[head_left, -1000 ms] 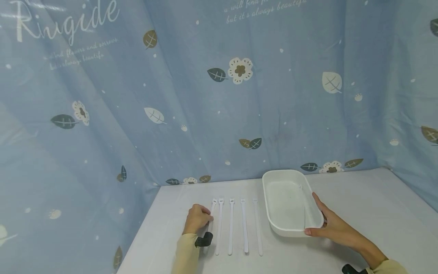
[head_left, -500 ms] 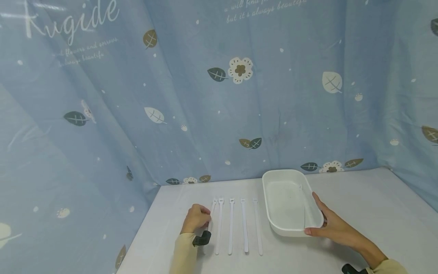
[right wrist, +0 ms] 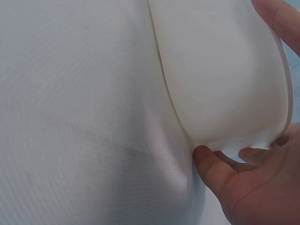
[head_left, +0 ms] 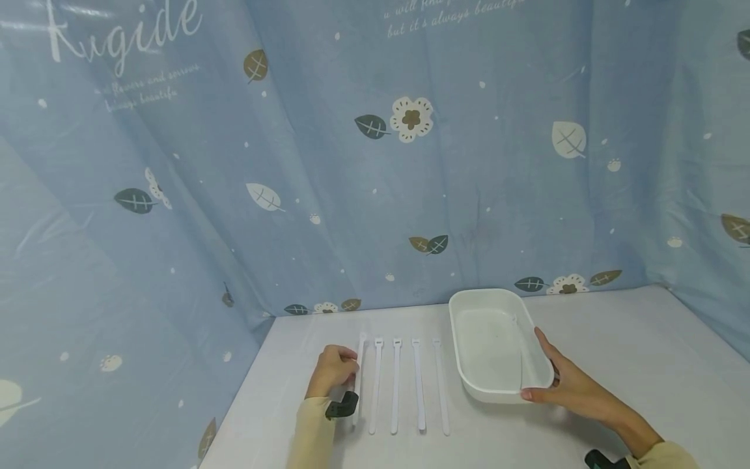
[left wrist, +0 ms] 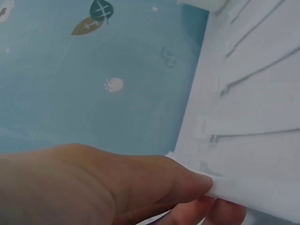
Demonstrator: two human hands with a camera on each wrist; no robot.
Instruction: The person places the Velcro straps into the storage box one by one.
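My left hand [head_left: 332,371] pinches a white cable strap [head_left: 360,358], the leftmost of a row, between thumb and fingertips. In the left wrist view, that strap [left wrist: 255,197] runs rightward from the pinch, and part of it is hidden by the fingers. My right hand [head_left: 577,387] grips a white rectangular plastic tub [head_left: 491,395] at its near right corner, thumb on the front and fingers along the right side. From the right wrist view, fingertips [right wrist: 202,152] press against the wall of the tub. A thin upright line crosses the tub's inside.
Several more white straps with slotted heads, such as one strap [head_left: 396,391], lie side by side between the left hand and the tub. All rest on a white-covered table [head_left: 633,339]. A blue patterned curtain [head_left: 351,169] hangs behind and at both sides.
The left hand has shifted slightly left, and the strap in it has turned, its head now narrower and edge-on. The right hand and tub stay put.
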